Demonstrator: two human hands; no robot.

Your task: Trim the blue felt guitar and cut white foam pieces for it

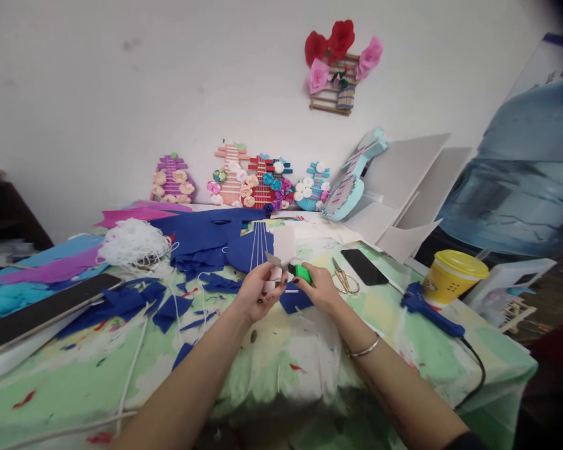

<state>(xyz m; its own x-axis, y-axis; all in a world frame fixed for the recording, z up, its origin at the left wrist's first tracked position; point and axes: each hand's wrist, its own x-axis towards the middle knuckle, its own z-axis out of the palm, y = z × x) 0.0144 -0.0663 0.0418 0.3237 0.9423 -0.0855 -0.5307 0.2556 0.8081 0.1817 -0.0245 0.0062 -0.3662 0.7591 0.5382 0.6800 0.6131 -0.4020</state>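
In the head view, the right hand (323, 287) has its fingers wrapped around a craft knife (303, 274), closed firmly on the handle. The handle is bright green, with a dark section toward the front, and the bare blade is flat and grey. The knife lies across the middle of the scene, over the near part of the work area: its long axis runs from the handle on the right to the blade on the left, slanting a little toward the far side, so the tip points left and slightly far.

The left hand (254, 292) pinches a small white piece (274, 275) between thumb and fingers, which are nearly closed. This piece is pale, plain and blocky, with straight edges; the fingers cover part of it, so its long axis cannot be told. It sits just beside the blade, on the near side; whether the two touch is unclear.

Just beyond the hands lies a rounded blue shape (244, 250) with white strings running near to far across it. A smaller blue piece (295, 302) lies below the hands. To the right are gold-handled scissors (346, 281) and a black phone (366, 267), near each other on the stained green tablecloth (375, 337).
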